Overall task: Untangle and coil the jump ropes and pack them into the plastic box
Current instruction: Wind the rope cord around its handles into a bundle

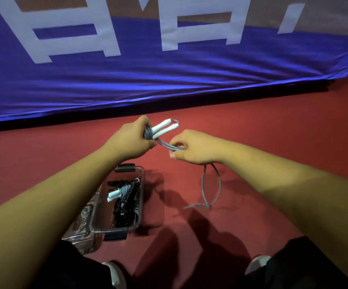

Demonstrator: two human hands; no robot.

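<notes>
The fingers [142,122] of the left hand [131,140] are curled tight round a grey jump rope [148,134], gripping it where several turns are wound about its two white handles [164,128]. The handles lie side by side and point up and to the right, out of the fist.

Below that forearm, on the red floor [273,122], a clear lid [81,226] lies furthest left. The open plastic box [142,197] sits just beside it. Inside the box are a coiled black rope [123,209] and a wrapped bundle with white handles [115,193].

From the left fist, two grey strands [169,145] run down and rightward to the right hand [192,147]. Its fingers and thumb are bent and pinch those strands. Beneath the right wrist the rest of the rope hangs in a long loop [210,184], and its lowest part [198,205] crosses over itself on the floor. A blue banner [127,80] with pale lettering spans the background.
</notes>
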